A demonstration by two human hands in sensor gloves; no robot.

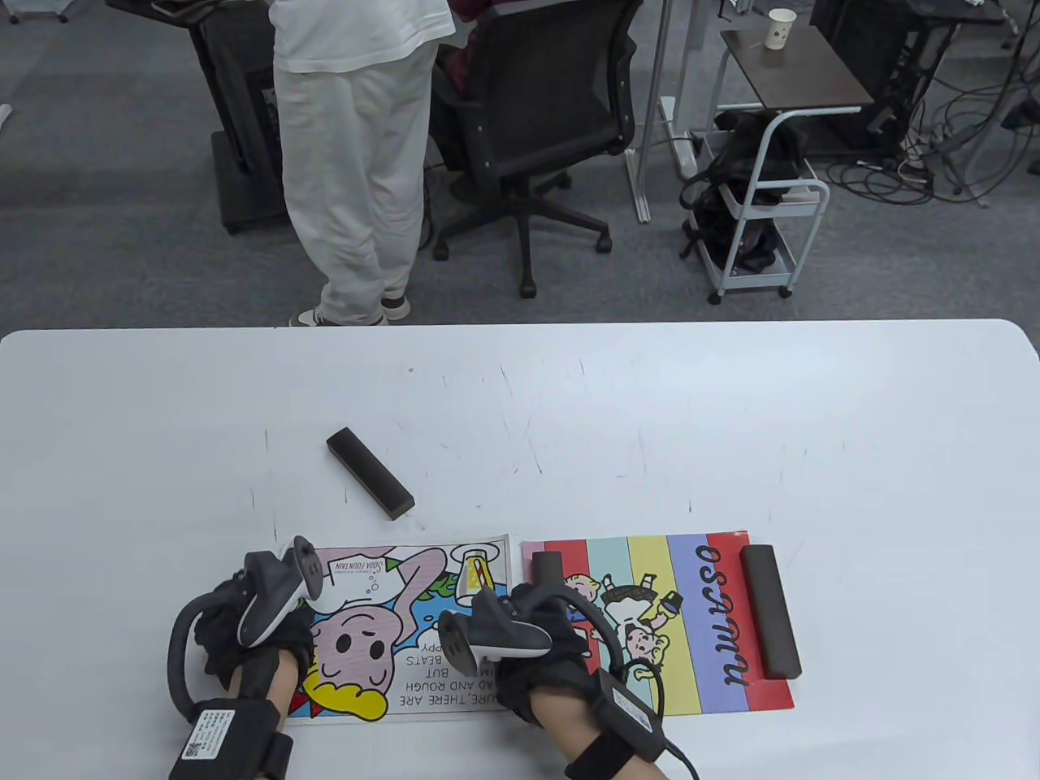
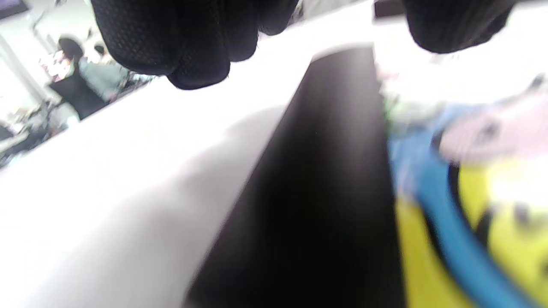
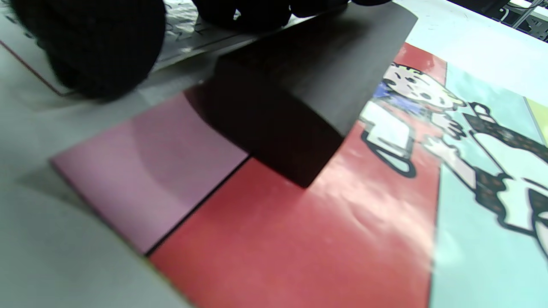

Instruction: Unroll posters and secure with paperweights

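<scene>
Table view: two posters lie flat, a spare paperweight (image 1: 370, 484) beyond the cartoon poster (image 1: 406, 626). Left hand (image 1: 244, 626) rests on its edge bar; grip unclear. Fetch the spare without releasing pressure.

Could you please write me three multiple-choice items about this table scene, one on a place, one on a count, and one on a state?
1. Where does the loose dark bar lie?
A. on the bare table beyond the left poster
B. on the striped poster
C. on the floor

2. How many posters lie on the table?
A. one
B. two
C. four

3. How does the striped poster lie?
A. rolled tight
B. flat, a bar at each end
C. folded in half

Key: 1 A, it sits on white table above the cartoon poster. 2 B, two sheets lie side by side. 3 B, the right bar and the left bar rest on it.
</scene>
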